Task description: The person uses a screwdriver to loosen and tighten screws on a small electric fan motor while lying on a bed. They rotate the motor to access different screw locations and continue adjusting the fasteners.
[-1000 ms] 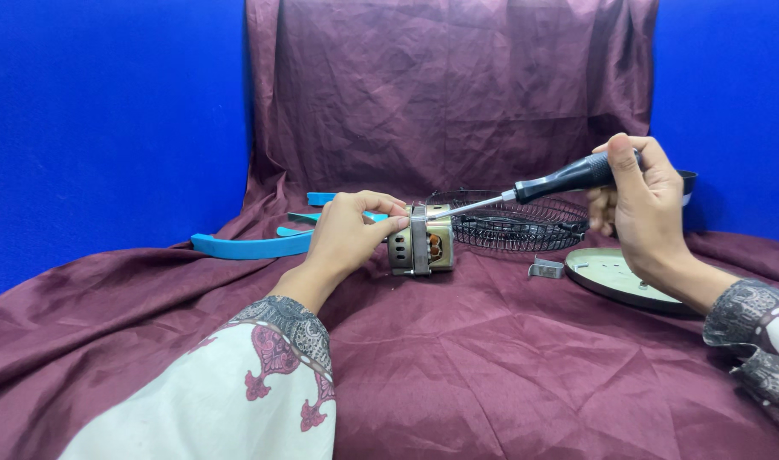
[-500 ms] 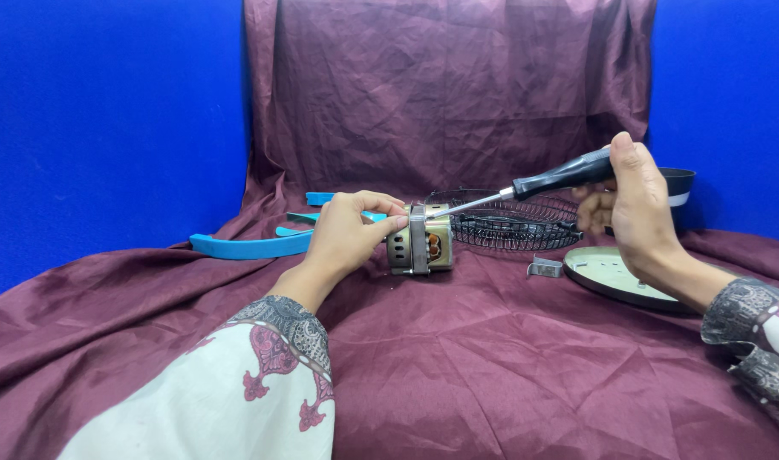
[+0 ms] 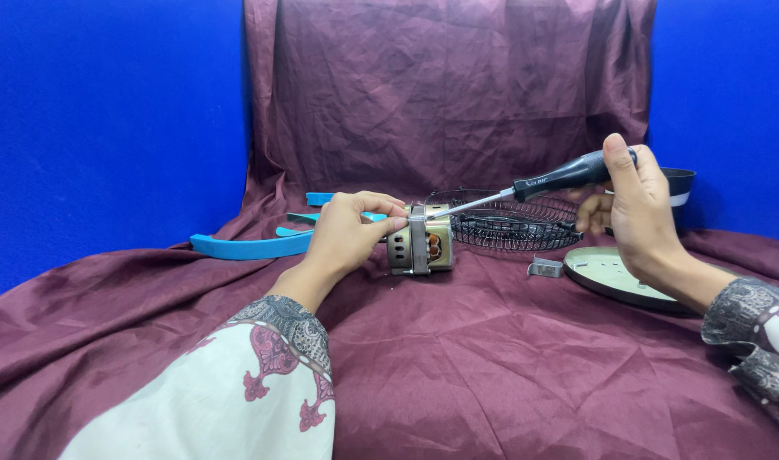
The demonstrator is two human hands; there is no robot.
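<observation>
Left hand (image 3: 349, 232) clamped round the near-left end of the small electric motor (image 3: 420, 245), fingers curled over its top, steadying it on the cloth-covered bench (image 3: 458, 358). Right hand (image 3: 635, 204) closed about the black handle of the screwdriver (image 3: 543, 184), thumb up along the grip, blade slanting down and left to the motor's top edge. Motor standing upright on the cloth; copper windings showing through the side opening, metal band round the middle.

Behind and right of the motor, a dark wire fan guard (image 3: 513, 223) lying flat. Left of the motor, blue fan blades (image 3: 253, 247) spread on the cloth. Right of the motor, a small metal bracket (image 3: 545, 268), then a pale round plate (image 3: 615, 274).

Best done with the tip seated square before turning, pressure kept along the shaft's line, the motor pinned firmly against twisting, fingers well clear of the blade's path in case of a slip.
</observation>
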